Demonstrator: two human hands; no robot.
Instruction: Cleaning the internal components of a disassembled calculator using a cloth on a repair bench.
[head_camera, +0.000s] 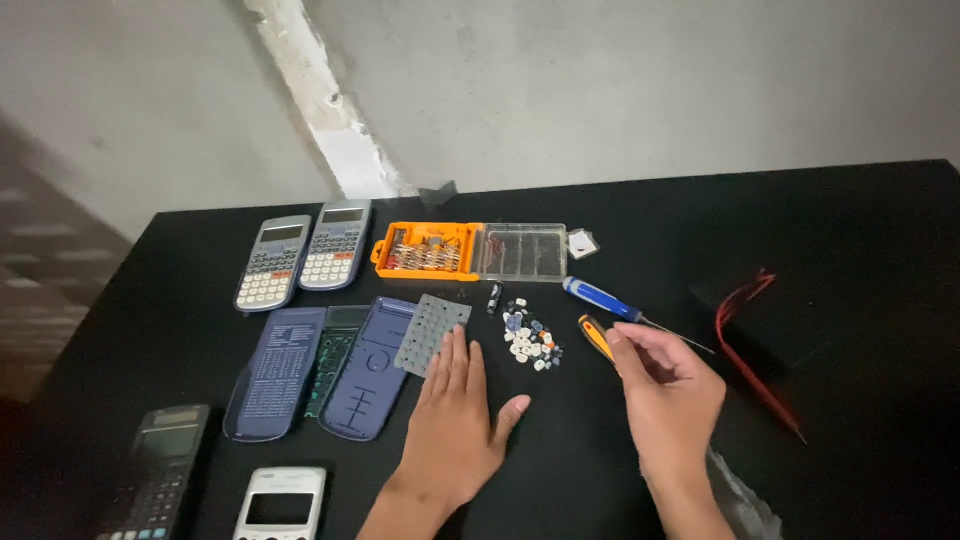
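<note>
- Black table (820, 220) fills most of the frame, with a grey wall behind it at the top.
- At the lower left lie a dark calculator (160, 470) and a white calculator (280, 503).
- At the upper left, two grey calculators (305, 255) lie side by side; below them are a blue back cover (272, 375), a green circuit board (335, 360) and a blue calculator shell (372, 370).
- Left hand (455, 425), lower centre, lies flat on the table, fingers spread and released; its fingertips touch the lower edge of the grey rubber keypad sheet (432, 333).
- Orange bit case (468, 252) with a clear lid sits above centre, a small clear bag (582, 244) just beside its right end.
- Small loose keys (530, 338) lie in a heap between the two hands.
- Right hand (668, 395) is curled, pinching an orange-handled screwdriver (596, 336) between thumb and fingers; only the handle shows.
- Blue-handled screwdriver (605, 298) lies just above that hand.
- Red wire (745, 335) curves across the table at the right.
</note>
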